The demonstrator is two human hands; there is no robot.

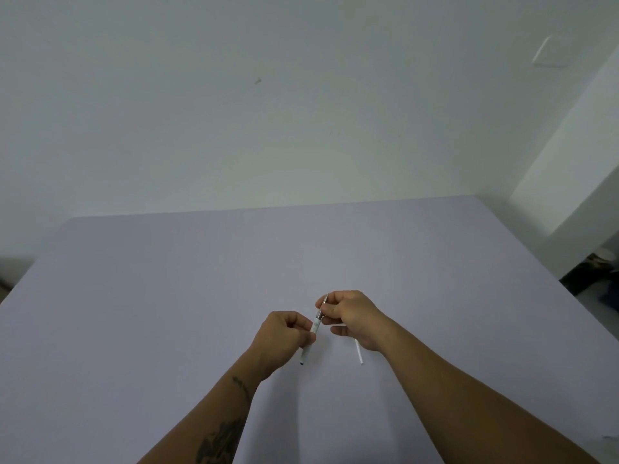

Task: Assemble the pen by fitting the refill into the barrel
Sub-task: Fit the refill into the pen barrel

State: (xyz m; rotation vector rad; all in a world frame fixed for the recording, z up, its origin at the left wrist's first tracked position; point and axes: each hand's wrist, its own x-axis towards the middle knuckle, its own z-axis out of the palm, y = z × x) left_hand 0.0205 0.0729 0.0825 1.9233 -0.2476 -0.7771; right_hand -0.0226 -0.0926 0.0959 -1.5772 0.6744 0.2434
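Above the lavender table (167,313), my left hand (283,336) grips a white pen barrel (306,354) that tilts up to the right, its dark lower end poking out below my fist. My right hand (351,316) pinches the upper front section of the pen (319,316), where a thin metallic tip shows above my fingers. The two hands nearly touch along the pen. A thin white stick, perhaps a refill (359,353), lies on the table under my right wrist, partly hidden.
A white wall rises behind the table's far edge. At the right a white wall corner (569,162) juts out, with dark clutter on the floor (599,276) beyond the table's right edge.
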